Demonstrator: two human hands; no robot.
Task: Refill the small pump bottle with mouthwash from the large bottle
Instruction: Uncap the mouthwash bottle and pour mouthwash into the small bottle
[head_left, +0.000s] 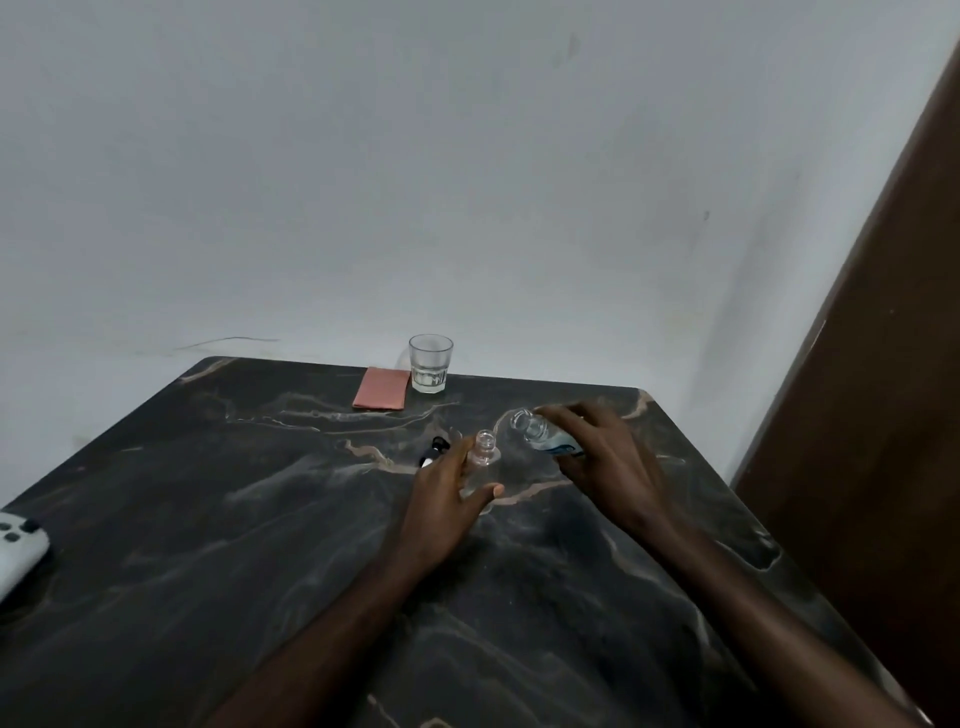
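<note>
A small clear bottle (484, 451) stands upright on the dark marble table (260, 545) with its neck uncapped. My left hand (447, 499) wraps around its lower body. My right hand (602, 457) grips the larger clear bottle (540, 434), which has a blue and white label. This bottle is tilted left, its open mouth just right of and slightly above the small bottle's neck, a short gap between them. A black and white pump head (435, 451) lies on the table just left of my left hand.
A glass tumbler (430, 362) with a little clear liquid stands at the table's far edge, beside a pink folded cloth (381, 388). A white controller (18, 545) lies at the left edge. A brown door (883, 389) stands to the right.
</note>
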